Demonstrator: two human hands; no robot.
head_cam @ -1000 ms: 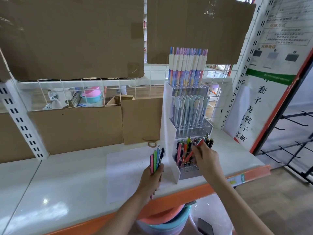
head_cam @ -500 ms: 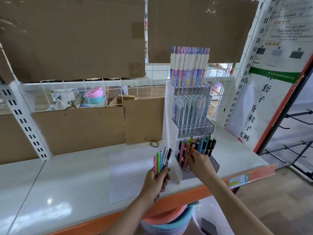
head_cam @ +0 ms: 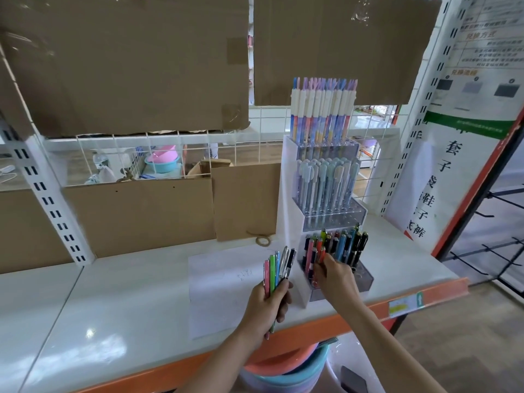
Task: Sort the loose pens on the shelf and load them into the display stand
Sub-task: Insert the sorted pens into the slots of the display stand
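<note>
Right hand [head_cam: 336, 275] now lower, pinching upright stand pens [head_cam: 317, 255]; left hand [head_cam: 268, 304] gripping upright bundle [head_cam: 276, 269].

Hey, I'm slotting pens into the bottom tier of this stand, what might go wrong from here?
The right hand works among tightly packed pens in the bottom tier; it may knock neighbours askew. The left hand holds a fanned bundle of pens in one grip, so one could slip out. Pushing the display stand might tip it.

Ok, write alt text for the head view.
A person's right hand sets an orange pen into the bottom tier of a white stand on a shelf, while the left hand grips a bunch of pens.
</note>
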